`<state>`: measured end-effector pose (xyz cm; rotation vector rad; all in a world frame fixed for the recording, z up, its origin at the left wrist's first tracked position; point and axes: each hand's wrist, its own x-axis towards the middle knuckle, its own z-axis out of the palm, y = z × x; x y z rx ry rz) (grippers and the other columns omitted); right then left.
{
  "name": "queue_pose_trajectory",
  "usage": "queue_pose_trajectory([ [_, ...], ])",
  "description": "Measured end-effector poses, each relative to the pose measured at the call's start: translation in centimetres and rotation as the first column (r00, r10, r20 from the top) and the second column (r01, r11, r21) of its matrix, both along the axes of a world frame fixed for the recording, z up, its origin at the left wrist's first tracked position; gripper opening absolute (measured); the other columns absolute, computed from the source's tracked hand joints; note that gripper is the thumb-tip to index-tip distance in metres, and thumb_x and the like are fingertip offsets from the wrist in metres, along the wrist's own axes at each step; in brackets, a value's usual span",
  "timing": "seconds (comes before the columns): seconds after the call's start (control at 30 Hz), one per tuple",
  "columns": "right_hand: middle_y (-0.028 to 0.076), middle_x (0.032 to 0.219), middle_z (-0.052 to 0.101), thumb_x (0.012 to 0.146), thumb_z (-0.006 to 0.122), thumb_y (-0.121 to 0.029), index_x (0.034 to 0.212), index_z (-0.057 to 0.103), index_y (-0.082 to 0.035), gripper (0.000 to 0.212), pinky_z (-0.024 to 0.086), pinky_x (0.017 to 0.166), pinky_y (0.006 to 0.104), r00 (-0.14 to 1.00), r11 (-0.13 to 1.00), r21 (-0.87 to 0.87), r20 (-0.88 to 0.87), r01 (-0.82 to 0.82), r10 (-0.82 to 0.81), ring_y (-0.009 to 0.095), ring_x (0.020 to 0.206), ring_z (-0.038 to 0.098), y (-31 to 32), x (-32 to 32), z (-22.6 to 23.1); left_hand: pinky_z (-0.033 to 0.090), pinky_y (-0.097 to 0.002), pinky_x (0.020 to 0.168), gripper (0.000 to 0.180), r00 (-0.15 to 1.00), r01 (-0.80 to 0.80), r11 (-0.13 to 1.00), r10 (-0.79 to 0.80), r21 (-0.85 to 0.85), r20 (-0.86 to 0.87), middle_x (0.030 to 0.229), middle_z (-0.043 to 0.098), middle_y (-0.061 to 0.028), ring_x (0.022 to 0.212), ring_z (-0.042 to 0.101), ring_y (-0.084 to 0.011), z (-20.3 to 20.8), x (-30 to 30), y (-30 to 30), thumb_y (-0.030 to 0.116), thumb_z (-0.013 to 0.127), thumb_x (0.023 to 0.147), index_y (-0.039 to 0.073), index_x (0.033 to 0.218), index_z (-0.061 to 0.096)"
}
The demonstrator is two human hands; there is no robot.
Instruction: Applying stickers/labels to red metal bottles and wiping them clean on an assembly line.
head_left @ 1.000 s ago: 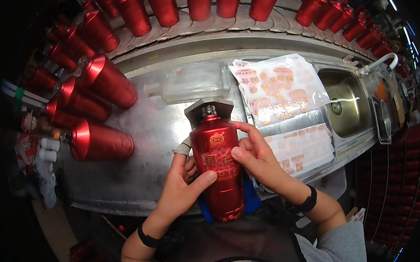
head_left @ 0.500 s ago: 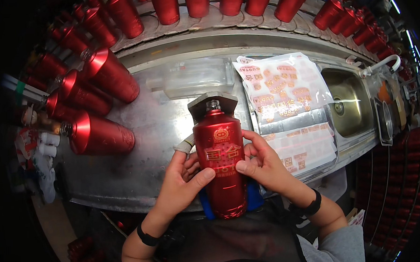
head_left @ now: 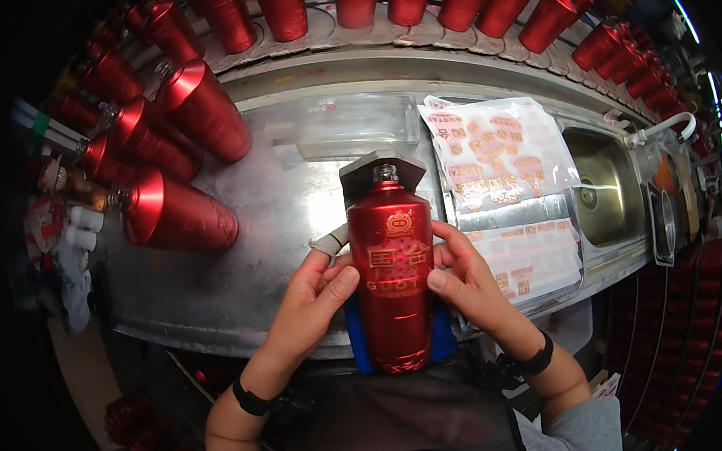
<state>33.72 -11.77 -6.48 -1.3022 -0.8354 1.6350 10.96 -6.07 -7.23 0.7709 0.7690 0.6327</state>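
Note:
A red metallic bottle with gold decoration and an uncapped clear threaded neck stands in front of me, tilted back. Its neck and shoulder lie against a dark angled rest, and blue material shows behind its lower part. My left hand is at the bottle's left side, thumb by its edge, a pale wrap on one finger. From the right, my right hand grips the bottle, thumb at its edge and fingers partly behind. The bottle hides some fingertips of both hands.
Several red bottles lean at the bench's left. Beyond the bench runs a conveyor carrying more bottles. A clear plastic box sits behind the rest. Printed film sheets lie at right, beside a sink with a white tap.
My thumbs have moved outward from the bottle's front to its side edges, uncovering the lower gold lettering. The view has shifted slightly. Bottles on the conveyor have moved right.

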Motion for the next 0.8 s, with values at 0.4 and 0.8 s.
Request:
queue_pose_trajectory([
  [0.4, -0.002, 0.084, 0.048, 0.089, 0.072, -0.018, 0.149, 0.029, -0.002, 0.075, 0.038, 0.065, 0.0160, 0.998, 0.995, 0.098, 0.063, -0.003, -0.003, 0.001, 0.072, 0.045, -0.2, -0.5, -1.0, 0.034, -0.0368, 0.111, 0.084, 0.999, 0.040, 0.998, -0.041, 0.039, 0.010, 0.142, 0.047, -0.0150, 0.130, 0.047, -0.0215, -0.3, 0.4, -0.1, 0.015, 0.078, 0.085, 0.005, 0.151, 0.027],
  [0.8, -0.002, 0.086, 0.050, 0.089, 0.071, -0.019, 0.149, 0.029, -0.002, 0.075, 0.040, 0.068, 0.0168, 0.997, 0.996, 0.088, 0.074, -0.001, -0.006, 0.002, 0.075, 0.048, -0.2, -0.5, -1.0, 0.040, -0.0316, 0.105, 0.063, 0.998, 0.023, 1.000, -0.022, -0.008, 0.063, 0.134, 0.053, -0.0127, 0.121, 0.052, -0.0152, 0.1, 0.4, 0.3, 0.016, 0.063, 0.096, 0.003, 0.149, 0.031],
])
